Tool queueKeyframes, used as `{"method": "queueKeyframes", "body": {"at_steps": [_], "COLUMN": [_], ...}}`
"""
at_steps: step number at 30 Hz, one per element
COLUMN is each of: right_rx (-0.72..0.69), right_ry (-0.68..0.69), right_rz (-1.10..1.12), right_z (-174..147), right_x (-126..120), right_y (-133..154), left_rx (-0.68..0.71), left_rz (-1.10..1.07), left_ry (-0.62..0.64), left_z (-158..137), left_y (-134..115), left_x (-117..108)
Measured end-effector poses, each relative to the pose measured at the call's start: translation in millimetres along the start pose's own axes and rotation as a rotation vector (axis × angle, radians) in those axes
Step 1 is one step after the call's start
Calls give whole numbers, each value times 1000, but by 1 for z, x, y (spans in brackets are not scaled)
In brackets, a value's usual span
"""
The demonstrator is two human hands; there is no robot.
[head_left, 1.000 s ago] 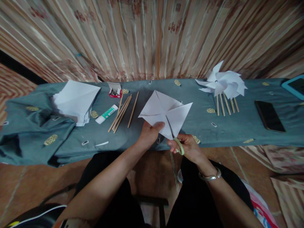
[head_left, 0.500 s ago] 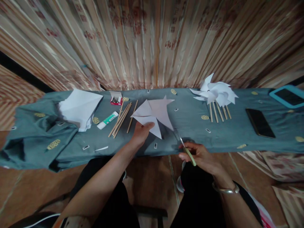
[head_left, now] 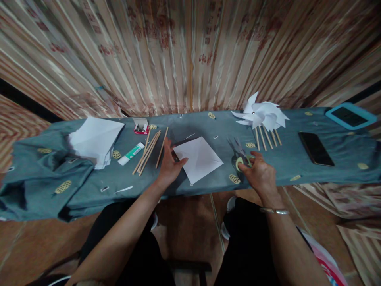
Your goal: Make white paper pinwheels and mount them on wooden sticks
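Observation:
A white square sheet of paper (head_left: 198, 160) lies flat on the cloth-covered table in front of me, with a faint cut line near its right corner. My left hand (head_left: 172, 165) is at the sheet's left edge, thumb and fingers apart, the thumb close to the paper. To the right, my right hand (head_left: 261, 171) grips the pale green handles of the scissors (head_left: 240, 151) low over the cloth. Their blades are parted and point away from me. Just beyond my left hand lies a single wooden stick (head_left: 162, 147).
Further left are several wooden sticks (head_left: 147, 155), a glue stick (head_left: 131, 153), a small red box of metal pins (head_left: 141, 128) and a stack of paper (head_left: 97, 139). Paper pinwheels (head_left: 264, 114), a phone (head_left: 316, 148) and a blue-framed device (head_left: 350, 116) lie right. A paper sliver (head_left: 124, 189) sits near the front edge.
The sheet, earlier lifted with its cut flaps spread, now lies flat on the table. My left hand has let go of it. My right hand has moved the scissors right and away from me.

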State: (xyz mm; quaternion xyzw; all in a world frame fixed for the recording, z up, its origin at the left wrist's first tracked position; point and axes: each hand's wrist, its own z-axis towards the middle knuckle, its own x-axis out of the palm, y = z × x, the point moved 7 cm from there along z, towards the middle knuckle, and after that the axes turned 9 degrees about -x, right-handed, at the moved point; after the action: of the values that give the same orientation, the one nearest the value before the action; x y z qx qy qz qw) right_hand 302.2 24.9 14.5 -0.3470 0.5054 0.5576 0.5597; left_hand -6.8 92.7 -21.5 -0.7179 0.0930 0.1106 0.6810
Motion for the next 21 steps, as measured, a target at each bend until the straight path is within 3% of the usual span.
{"method": "queueKeyframes", "body": {"at_steps": [2,5,8,14,17,21], "right_rx": [-15,-85,-105,-85,-184,-271], "right_ry": [-12,-31,-33,-14,-121,-91], "right_rz": [-47,-108,-125,-73,149,378], "right_z": [7,14,16,19,21,21], "right_x": [3,6,6,9,16,46], "right_y": [1,6,7,4,35,87], "left_rx": [218,435,452,402,424,439], "left_rz": [274,528,700,848,853,873], "left_ry": [-83,117,345,404,388,359], "left_z": [-7,-24,-38,-42,-42,-44], "left_y": [-16,-27,-21,-14,-14,-13], "left_x": [-9,14,43,59,57,58]}}
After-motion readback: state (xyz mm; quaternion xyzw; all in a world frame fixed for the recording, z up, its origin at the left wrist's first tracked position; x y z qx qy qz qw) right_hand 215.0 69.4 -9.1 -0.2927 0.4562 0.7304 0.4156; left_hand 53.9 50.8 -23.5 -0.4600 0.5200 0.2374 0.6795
